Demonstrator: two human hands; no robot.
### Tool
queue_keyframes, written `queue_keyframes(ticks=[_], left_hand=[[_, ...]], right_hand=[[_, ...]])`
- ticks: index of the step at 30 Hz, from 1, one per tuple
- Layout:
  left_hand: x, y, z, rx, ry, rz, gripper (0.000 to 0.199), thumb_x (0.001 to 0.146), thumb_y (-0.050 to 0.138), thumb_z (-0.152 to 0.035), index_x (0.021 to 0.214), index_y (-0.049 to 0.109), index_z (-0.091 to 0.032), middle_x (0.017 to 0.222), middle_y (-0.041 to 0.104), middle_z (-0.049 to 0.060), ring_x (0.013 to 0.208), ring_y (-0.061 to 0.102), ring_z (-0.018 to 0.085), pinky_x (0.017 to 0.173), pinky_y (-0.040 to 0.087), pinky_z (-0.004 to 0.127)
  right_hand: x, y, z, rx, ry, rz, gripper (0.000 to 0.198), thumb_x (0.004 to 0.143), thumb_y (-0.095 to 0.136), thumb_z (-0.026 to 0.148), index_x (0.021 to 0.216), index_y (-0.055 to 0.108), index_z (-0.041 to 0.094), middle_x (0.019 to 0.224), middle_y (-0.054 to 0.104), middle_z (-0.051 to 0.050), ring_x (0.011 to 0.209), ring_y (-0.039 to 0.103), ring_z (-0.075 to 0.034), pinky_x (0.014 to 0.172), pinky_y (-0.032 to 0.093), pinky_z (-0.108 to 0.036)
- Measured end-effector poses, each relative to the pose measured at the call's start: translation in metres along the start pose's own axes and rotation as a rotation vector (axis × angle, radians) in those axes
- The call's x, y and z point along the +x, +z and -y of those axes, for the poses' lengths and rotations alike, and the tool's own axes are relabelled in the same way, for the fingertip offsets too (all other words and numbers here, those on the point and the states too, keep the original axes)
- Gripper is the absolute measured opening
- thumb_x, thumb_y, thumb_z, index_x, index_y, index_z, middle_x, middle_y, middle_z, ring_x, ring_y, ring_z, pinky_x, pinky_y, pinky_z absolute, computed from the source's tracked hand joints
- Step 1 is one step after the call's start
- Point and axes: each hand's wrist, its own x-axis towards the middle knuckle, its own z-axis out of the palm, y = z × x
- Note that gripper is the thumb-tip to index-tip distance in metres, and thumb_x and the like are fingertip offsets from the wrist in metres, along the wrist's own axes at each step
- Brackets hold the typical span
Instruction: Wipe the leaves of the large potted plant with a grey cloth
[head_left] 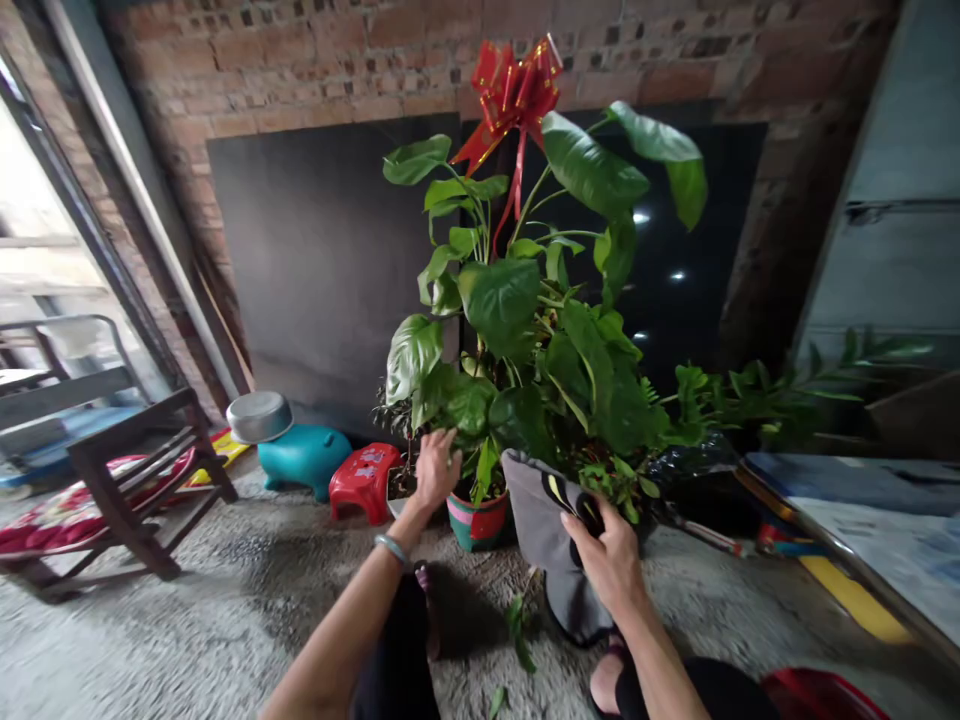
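A tall leafy potted plant stands in front of me, in a red and green pot. My left hand, with a bracelet on the wrist, is at the lower leaves just above the pot. Its fingers are loosely bent and apart, with nothing visible in them; whether they touch a leaf I cannot tell. My right hand grips a grey cloth with a black and yellow pattern, which hangs down to the right of the pot. Loose green leaves lie on the floor between my feet.
A red bow tops the plant. Left of the pot are a red stool, a teal animal-shaped seat with a metal basin, and a wooden chair. On the right, a low table stands beside more plants.
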Motion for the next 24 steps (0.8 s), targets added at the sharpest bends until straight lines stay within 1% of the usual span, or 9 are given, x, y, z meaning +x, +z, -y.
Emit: queue_keyframes(ticks=[3, 5, 9, 11, 13, 16, 18, 21, 24], left_hand=[[-0.029, 0.053, 0.007, 0.176, 0.050, 0.137, 0.056, 0.074, 0.062, -0.010, 0.130, 0.071, -0.015, 0.140, 0.063, 0.022, 0.132, 0.054, 0.041, 0.117, 0.041, 0.056], [-0.039, 0.085, 0.005, 0.200, 0.111, 0.216, 0.060, 0.071, 0.060, -0.008, 0.130, 0.069, -0.013, 0.141, 0.061, 0.023, 0.130, 0.055, 0.041, 0.114, 0.043, 0.057], [-0.039, 0.124, -0.011, 0.108, 0.216, 0.233, 0.056, 0.061, 0.061, -0.006, 0.116, 0.070, -0.015, 0.132, 0.064, 0.020, 0.128, 0.055, 0.039, 0.113, 0.043, 0.059], [-0.035, 0.124, -0.022, -0.018, 0.224, 0.239, 0.052, 0.061, 0.060, -0.008, 0.111, 0.069, -0.018, 0.129, 0.065, 0.016, 0.126, 0.056, 0.036, 0.110, 0.046, 0.056], [-0.031, 0.113, -0.032, -0.212, 0.158, 0.304, 0.050, 0.062, 0.061, -0.011, 0.111, 0.068, -0.019, 0.126, 0.066, 0.013, 0.117, 0.061, 0.031, 0.100, 0.052, 0.047], [-0.027, 0.091, -0.045, -0.498, -0.081, 0.440, 0.046, 0.063, 0.062, -0.016, 0.108, 0.067, -0.018, 0.107, 0.070, 0.006, 0.095, 0.066, 0.023, 0.082, 0.054, 0.034], [-0.025, 0.083, -0.050, -0.607, -0.228, 0.457, 0.038, 0.063, 0.066, -0.020, 0.101, 0.069, -0.017, 0.092, 0.071, 0.003, 0.086, 0.064, 0.020, 0.078, 0.051, 0.030], [-0.022, 0.087, -0.054, -0.661, -0.401, 0.249, 0.028, 0.065, 0.074, -0.036, 0.086, 0.070, -0.017, 0.078, 0.069, 0.001, 0.076, 0.061, 0.018, 0.072, 0.049, 0.028], [-0.021, 0.101, -0.058, -0.663, -0.513, 0.021, 0.033, 0.062, 0.076, -0.046, 0.073, 0.067, -0.017, 0.066, 0.063, -0.001, 0.065, 0.055, 0.015, 0.065, 0.046, 0.027]], right_hand=[[-0.005, -0.021, 0.004, 0.039, 0.062, 0.011, 0.047, 0.073, 0.070, 0.056, 0.102, 0.079, 0.019, 0.097, 0.083, -0.014, 0.096, 0.078, -0.037, 0.087, 0.060, -0.049], [0.001, -0.035, 0.016, 0.050, 0.059, -0.029, 0.048, 0.074, 0.071, 0.056, 0.105, 0.078, 0.020, 0.099, 0.083, -0.012, 0.097, 0.077, -0.036, 0.088, 0.060, -0.047], [0.042, -0.040, 0.056, 0.060, -0.132, -0.236, 0.047, 0.078, 0.070, 0.054, 0.111, 0.076, 0.021, 0.106, 0.081, -0.011, 0.100, 0.075, -0.032, 0.091, 0.058, -0.044], [0.066, -0.027, 0.067, 0.057, -0.237, -0.281, 0.048, 0.081, 0.065, 0.052, 0.115, 0.074, 0.019, 0.112, 0.080, -0.014, 0.104, 0.074, -0.032, 0.094, 0.057, -0.045], [0.079, -0.009, 0.061, 0.024, -0.252, -0.222, 0.048, 0.080, 0.060, 0.047, 0.115, 0.073, 0.017, 0.116, 0.078, -0.018, 0.107, 0.073, -0.034, 0.097, 0.056, -0.047], [0.068, 0.012, 0.026, -0.053, -0.082, -0.032, 0.049, 0.074, 0.054, 0.044, 0.109, 0.075, 0.015, 0.107, 0.080, -0.021, 0.101, 0.075, -0.039, 0.094, 0.056, -0.053], [0.045, 0.013, -0.002, -0.049, 0.039, 0.042, 0.049, 0.073, 0.055, 0.047, 0.105, 0.075, 0.017, 0.100, 0.081, -0.020, 0.096, 0.076, -0.040, 0.090, 0.057, -0.054], [0.017, -0.007, -0.023, 0.054, 0.129, 0.043, 0.047, 0.071, 0.061, 0.054, 0.100, 0.076, 0.020, 0.094, 0.081, -0.015, 0.092, 0.076, -0.039, 0.085, 0.059, -0.051], [0.025, -0.041, -0.007, 0.161, 0.119, -0.027, 0.046, 0.072, 0.068, 0.054, 0.102, 0.076, 0.021, 0.095, 0.082, -0.012, 0.093, 0.076, -0.035, 0.086, 0.059, -0.047]])
